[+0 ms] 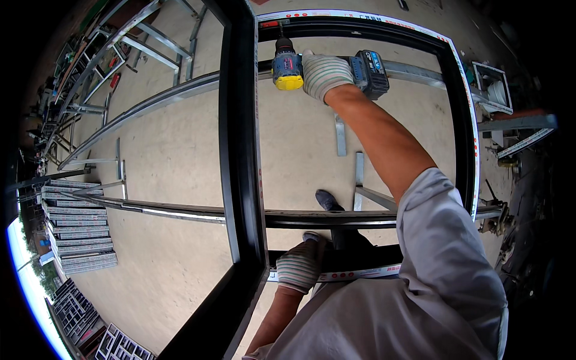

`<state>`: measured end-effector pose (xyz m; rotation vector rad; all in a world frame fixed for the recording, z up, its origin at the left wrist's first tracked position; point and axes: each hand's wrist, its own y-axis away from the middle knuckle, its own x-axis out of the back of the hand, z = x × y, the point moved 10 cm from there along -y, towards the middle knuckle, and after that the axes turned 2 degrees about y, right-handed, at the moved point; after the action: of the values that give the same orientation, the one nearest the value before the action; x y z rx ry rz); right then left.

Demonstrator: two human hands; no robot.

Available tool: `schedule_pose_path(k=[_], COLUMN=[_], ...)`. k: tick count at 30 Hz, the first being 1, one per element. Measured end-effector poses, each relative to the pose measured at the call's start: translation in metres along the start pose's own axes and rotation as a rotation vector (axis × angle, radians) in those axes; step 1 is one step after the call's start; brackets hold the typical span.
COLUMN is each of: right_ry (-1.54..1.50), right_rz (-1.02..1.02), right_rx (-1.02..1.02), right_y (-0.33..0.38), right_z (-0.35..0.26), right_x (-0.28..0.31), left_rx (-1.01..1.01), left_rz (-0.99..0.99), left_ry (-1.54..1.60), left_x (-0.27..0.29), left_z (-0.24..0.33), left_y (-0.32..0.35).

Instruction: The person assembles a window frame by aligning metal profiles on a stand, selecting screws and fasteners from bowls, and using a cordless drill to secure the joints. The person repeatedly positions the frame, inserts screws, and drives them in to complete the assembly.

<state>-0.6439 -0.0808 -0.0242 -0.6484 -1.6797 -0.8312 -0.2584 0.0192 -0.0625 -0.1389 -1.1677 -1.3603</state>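
My right hand (327, 75), in a striped knit glove, is wrapped round the handle of a cordless drill (288, 71) with a yellow end cap. Its battery (369, 75) sticks out to the right of the hand. The drill's chuck points away from me, and its bit meets the far rail of a black window frame (461, 132), close to a small red piece (271, 24). Down at the near rail, my left hand (298, 266), gloved alike, grips the frame beside its corner; some of its fingers are hidden. A black sash (240, 138) stands along the frame's left side.
Metal support rails (168, 210) run crosswise under the frame. At the left lies a stack of wrapped profiles (78, 225), with steel racks (159, 45) beyond. Lattice frames (75, 306) lie at lower left. A white-framed piece (493, 88) and a metal bar (519, 122) are at right.
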Motion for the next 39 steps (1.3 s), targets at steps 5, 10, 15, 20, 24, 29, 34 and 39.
schedule_pose_path(k=[5,10,15,20,24,29,34,39], right_ry=[0.038,-0.047,-0.130,-2.367,-2.309,-2.425,-1.368,-1.406], right_rz=[0.042,0.033,-0.141,-0.589,-0.649,-0.772,-0.384,-0.492], right_rx=[0.080,0.172,0.228,-0.695,-0.448,-0.291,0.261,0.080], right_y=[0.012,0.056,0.142,0.229,0.304,0.379,0.423,0.452], right_z=[0.001,0.008,0.012,0.027,0.013,0.021,0.028,0.045], right_x=[0.001,-0.018,-0.043,-0.113,-0.064,-0.062,-0.021,-0.025], left_rx=[-0.096,-0.099,0.048,-0.029,-0.009,0.016,-0.033,-0.094], left_rz=[0.123,0.263,0.404,0.532,0.442,0.194,0.142,0.169], left_ry=[-0.051,-0.005,0.380,0.495,1.032,1.499,1.767,1.955], left_x=[0.002,0.008,0.032,0.041,0.033,0.005,-0.008,-0.015], left_z=[0.001,-0.007,-0.021,-0.027,-0.038,-0.018,-0.020,-0.038], left_y=[0.004,0.009,0.017,0.025,0.040,0.097,0.135,0.164])
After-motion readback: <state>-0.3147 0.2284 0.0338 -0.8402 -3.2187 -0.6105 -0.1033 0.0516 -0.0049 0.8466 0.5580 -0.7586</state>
